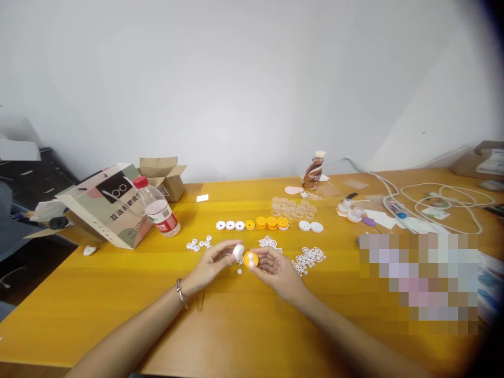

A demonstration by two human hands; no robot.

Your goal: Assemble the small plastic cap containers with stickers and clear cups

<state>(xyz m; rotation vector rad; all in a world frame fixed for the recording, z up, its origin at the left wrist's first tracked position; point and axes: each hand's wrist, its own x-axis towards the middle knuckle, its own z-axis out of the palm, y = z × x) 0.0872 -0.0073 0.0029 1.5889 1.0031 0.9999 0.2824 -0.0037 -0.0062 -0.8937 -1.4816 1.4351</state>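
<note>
Between the fingertips of my left hand [214, 262] is a round white plastic cap [238, 252], tilted on its edge. My right hand [277, 268] pinches an orange disc [248, 259] with small white pieces against its face. The two parts are close together above the table, apart from each other. A tiny white dot-like piece [239, 271] lies just below them. Behind my hands runs a row of white rings [230, 225] and stacked orange discs [271, 222]. White openwork pieces [309, 258] lie in a pile right of my right hand.
Small white caps [199, 243] are scattered left of my hands. Clear plastic cups [293, 208] and two white discs [311, 227] sit farther back. A red-capped bottle [157, 207], paper bag [114, 205] and carton [165, 178] stand left; a brown bottle [314, 170] and white cables [394, 191] are at right.
</note>
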